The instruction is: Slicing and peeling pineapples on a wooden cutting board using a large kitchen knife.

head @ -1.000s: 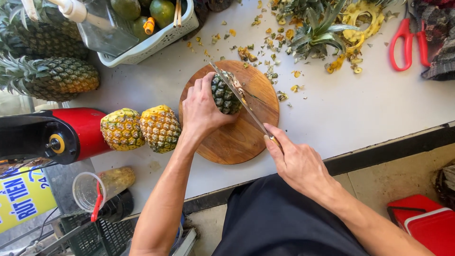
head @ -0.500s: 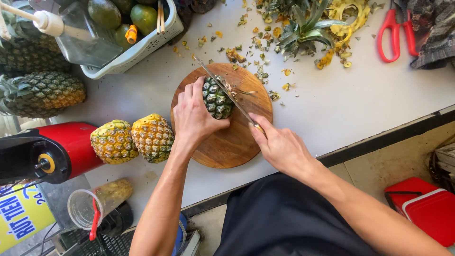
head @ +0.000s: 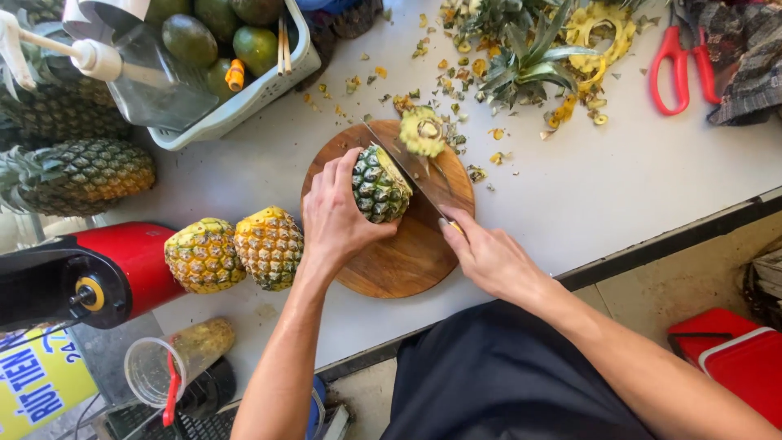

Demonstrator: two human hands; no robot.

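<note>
A green pineapple [head: 380, 187] lies on its side on a round wooden cutting board [head: 399, 261]. My left hand [head: 336, 216] grips it from the left. My right hand [head: 486, 254] holds a knife [head: 405, 160] whose blade rests against the pineapple's cut far end. A sliced-off end piece [head: 423, 130] lies on the board's far edge, just beyond the blade.
Two trimmed yellow pineapples [head: 235, 248] sit left of the board beside a red machine [head: 90, 273]. Whole pineapples [head: 81, 171] and a basket of green fruit [head: 236, 57] stand at the back left. Leafy crowns and peel [head: 538, 49] and red scissors [head: 673, 69] lie at the back right.
The knife has cut through the pineapple's far end, and the slice now lies apart on the board. My left hand still holds the fruit.
</note>
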